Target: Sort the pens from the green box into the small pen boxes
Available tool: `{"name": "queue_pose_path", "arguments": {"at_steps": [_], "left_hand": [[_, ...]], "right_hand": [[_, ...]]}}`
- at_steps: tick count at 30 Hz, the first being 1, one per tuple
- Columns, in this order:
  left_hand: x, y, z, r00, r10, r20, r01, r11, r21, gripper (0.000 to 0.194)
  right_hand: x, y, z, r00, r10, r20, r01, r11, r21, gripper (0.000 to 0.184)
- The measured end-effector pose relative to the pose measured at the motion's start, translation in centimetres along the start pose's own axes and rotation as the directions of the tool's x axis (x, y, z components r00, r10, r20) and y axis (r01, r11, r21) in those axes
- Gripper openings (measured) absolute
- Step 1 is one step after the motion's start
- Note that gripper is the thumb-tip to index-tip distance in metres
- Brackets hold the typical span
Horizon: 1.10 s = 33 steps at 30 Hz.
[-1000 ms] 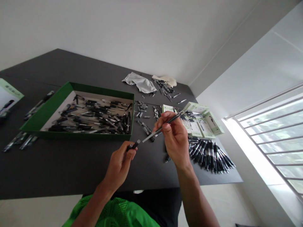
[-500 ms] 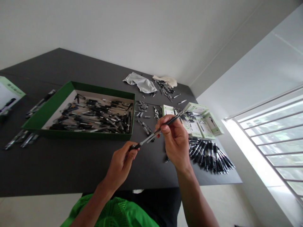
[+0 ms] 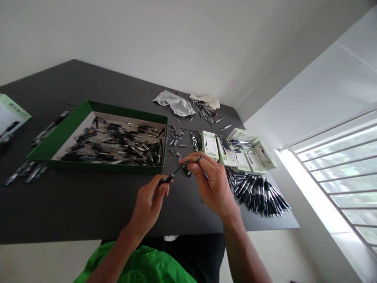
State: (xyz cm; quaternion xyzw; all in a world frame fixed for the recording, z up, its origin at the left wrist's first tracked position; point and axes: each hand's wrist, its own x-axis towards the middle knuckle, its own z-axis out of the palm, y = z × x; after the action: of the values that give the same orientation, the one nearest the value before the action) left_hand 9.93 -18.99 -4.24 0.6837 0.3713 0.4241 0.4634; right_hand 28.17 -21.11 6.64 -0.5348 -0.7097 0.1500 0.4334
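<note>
A thin dark pen refill (image 3: pixel 176 170) is held between the two hands, above the near part of the table (image 3: pixel 88 208), its lower-left end meeting the mouth of a black pen barrel (image 3: pixel 169 179); how deep it is seated cannot be told. The barrel is pinched between the thumb and curled fingers of the left hand (image 3: pixel 149 200), where another dark piece (image 3: pixel 161 182) seems to be held beside it. The refill's upper end is gripped by the thumb and fingertips of the right hand (image 3: pixel 213 182), drawn close together; a second dark rod (image 3: pixel 199 159) shows among those fingers, largely hidden.

At this step the refill is best kept in one line with the barrel and fed by short, even pushes, the pinch set near the mouth so that the slender shaft is not bent. The barrel should be steadied firmly, and the neighbouring piece kept out of the way.

Against the frame half a second earlier, far less shaft is exposed, and the right fingertips are brought lower and closer to the left hand, itself barely moved. More of the light-green pen boxes (image 3: pixel 209 144) is uncovered, while the green tray (image 3: pixel 112 168) and the fanned pens (image 3: pixel 260 194) are left in place
</note>
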Motion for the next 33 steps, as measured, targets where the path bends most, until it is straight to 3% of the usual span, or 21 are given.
{"name": "queue_pose_path", "arguments": {"at_steps": [3, 6, 9, 16, 33], "left_hand": [[0.0, -0.1, 0.0, 0.999, 0.003, -0.040, -0.002, 1.000, 0.025, 0.027], [0.2, -0.1, -0.1, 0.997, 0.056, -0.049, -0.052, 0.996, 0.072, 0.022], [0.4, -0.1, 0.0, 0.992, 0.112, -0.052, -0.107, 0.989, 0.101, 0.016], [0.5, 0.1, 0.2, 0.984, 0.168, -0.051, -0.163, 0.982, 0.090, 0.014], [0.5, 0.3, 0.1, 0.980, 0.191, -0.050, -0.186, 0.978, 0.097, 0.015]], "right_hand": [[-0.4, 0.0, 0.4, 0.967, -0.003, -0.255, -0.002, 1.000, -0.018, 0.035], [-1.0, -0.1, 0.9, 0.907, 0.072, -0.415, -0.005, 0.987, 0.159, 0.040], [-1.2, -0.7, 1.3, 0.936, 0.064, -0.346, 0.034, 0.962, 0.270, 0.036], [-1.0, -1.1, 1.6, 0.977, -0.022, -0.211, 0.020, 1.000, -0.014, 0.041], [-1.1, -0.5, 1.9, 0.988, -0.029, -0.151, 0.015, 0.995, -0.096, 0.039]]}}
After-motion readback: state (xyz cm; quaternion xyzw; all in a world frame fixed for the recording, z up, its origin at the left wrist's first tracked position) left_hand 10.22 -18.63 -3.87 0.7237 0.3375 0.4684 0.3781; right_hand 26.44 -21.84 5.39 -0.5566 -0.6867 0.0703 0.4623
